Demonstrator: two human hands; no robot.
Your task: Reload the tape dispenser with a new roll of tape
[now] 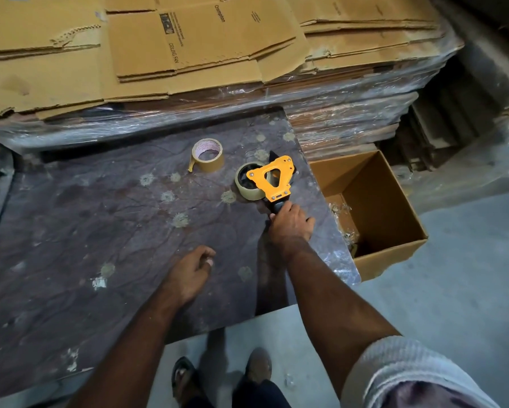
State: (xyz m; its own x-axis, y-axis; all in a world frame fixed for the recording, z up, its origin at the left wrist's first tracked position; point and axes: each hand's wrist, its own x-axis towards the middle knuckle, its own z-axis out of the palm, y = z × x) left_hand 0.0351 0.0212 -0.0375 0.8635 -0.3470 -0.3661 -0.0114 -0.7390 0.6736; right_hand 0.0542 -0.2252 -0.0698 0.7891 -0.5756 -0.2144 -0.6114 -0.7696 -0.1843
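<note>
right hand (291, 223): mine, wrapped around the black handle of the tape dispenser (272, 179), fingers closed on the grip, arm reaching out over the table.
left hand (190, 273): mine, loosely curled, holding nothing, palm down over the table top; can't tell if it touches the surface. Sits nearer my body than the right hand and off to its left side.
tape dispenser: orange metal side plate, black handle and black blade guard. Extends straight ahead of my right hand, lying on the table with the plate facing up.
roll in dispenser (247, 184): pale, mostly see-through roll on the black hub, ahead of my right hand and slightly left, touching the table. Looks thin on tape but hard to say.
new tape roll (207, 156): brown roll, white printed core, lying flat on the table with the hole up. Further ahead and left of my right hand, near the dispenser but apart from it. A short loose tail sticks out on its left side.
table (100, 231): dark, stained top with pale spots, under both hands.
open cardboard box (374, 207): on the floor just right of my right hand, past the table edge, flaps open, some clear plastic scrap inside.
flattened cartons (188, 48): big stack wrapped in clear film, well ahead of both hands, beyond the far edge of the table.
feet (221, 375): 2, in sandals, on the grey floor below my hands.
sleeve (403, 372): light ribbed cuff, pushed up on my right arm.
</note>
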